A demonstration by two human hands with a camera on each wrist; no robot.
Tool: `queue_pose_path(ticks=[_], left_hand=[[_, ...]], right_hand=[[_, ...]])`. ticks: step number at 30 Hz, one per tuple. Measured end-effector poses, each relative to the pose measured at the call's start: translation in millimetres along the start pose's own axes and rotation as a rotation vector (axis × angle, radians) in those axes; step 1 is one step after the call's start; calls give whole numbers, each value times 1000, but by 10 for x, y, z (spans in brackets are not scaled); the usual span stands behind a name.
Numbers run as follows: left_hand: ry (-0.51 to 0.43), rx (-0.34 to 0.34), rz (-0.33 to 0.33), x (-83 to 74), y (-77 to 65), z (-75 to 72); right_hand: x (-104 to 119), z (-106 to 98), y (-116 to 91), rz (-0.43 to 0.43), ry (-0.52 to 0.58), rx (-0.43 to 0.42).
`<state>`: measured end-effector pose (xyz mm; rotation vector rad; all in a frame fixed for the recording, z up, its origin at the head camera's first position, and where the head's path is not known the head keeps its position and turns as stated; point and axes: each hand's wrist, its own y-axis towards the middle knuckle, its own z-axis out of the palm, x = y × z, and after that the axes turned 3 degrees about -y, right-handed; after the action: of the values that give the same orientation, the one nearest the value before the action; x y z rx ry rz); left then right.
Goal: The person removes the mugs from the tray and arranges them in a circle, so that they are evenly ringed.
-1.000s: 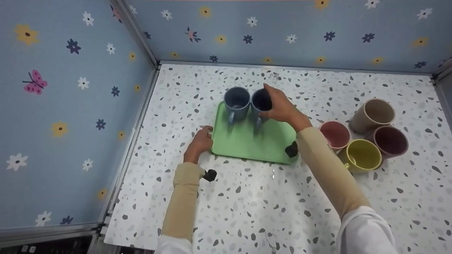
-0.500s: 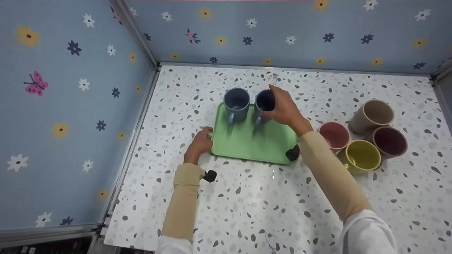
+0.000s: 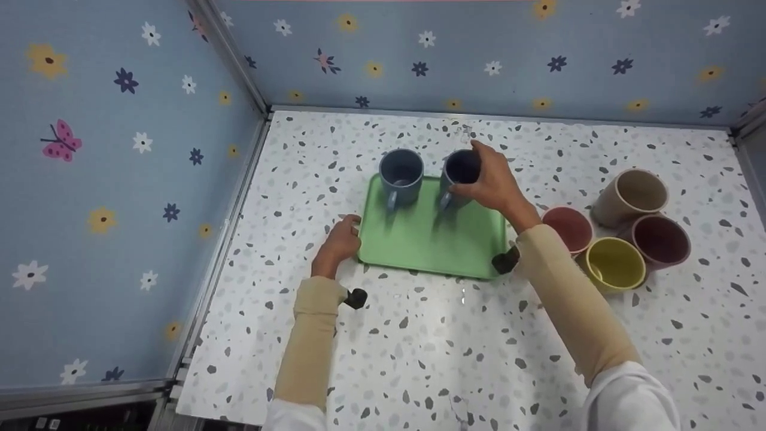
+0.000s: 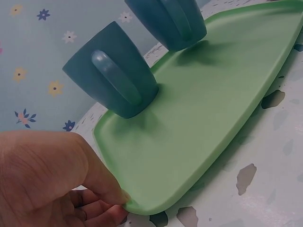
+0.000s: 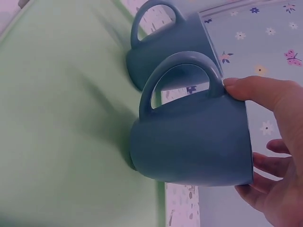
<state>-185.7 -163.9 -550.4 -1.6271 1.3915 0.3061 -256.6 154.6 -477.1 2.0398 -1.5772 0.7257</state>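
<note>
A green tray (image 3: 419,239) lies on the speckled table, and my left hand (image 3: 342,240) pinches its left edge, thumb on top and fingers beneath in the left wrist view. One blue mug (image 3: 401,175) stands upright near the tray's back left corner, handle toward me. To its right, my right hand (image 3: 494,182) grips a second blue mug (image 5: 194,142) near the rim, thumb beside the handle and fingers across the opening. This mug is upright at the tray's back; whether its base touches the tray I cannot tell.
Right of the tray stand a pink mug (image 3: 568,229), a yellow mug (image 3: 616,263), a beige mug (image 3: 616,197) and a dark red mug (image 3: 661,239), close together. A flowered panel (image 3: 455,60) borders the table's back, another panel (image 3: 119,197) its left.
My right hand has moved to the right with the second blue mug, so a gap now separates the two blue mugs. The left hand and the tray have stayed in place.
</note>
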Motion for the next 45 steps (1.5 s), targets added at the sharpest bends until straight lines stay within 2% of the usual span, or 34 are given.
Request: queue_pose_path(ticks=[4,11,16,26,34,40,45], left_hand=[[-18,11,-9,-4,9,-3],[3,-15,27,8,20,-11],[7,-28,56,21,15,-9],[18,-30,71,20,10,-16],[10,-9,-2,4,11,-13],[15,-22,24,10,8,1],[15,-27,42,9,9,6]], right_hand=[[-1,-91,-6,64,-16,-30],[-49,-226,-28,132,-43,-126],[-95,-304,-68,248,-83,-169],[-183,-445,-173,452,-126,-173],[-240,-531,-229,526,-130,-158],[-306,-566,-283,546,-159,-170],[-374,-609,-343,562,-142,-167]])
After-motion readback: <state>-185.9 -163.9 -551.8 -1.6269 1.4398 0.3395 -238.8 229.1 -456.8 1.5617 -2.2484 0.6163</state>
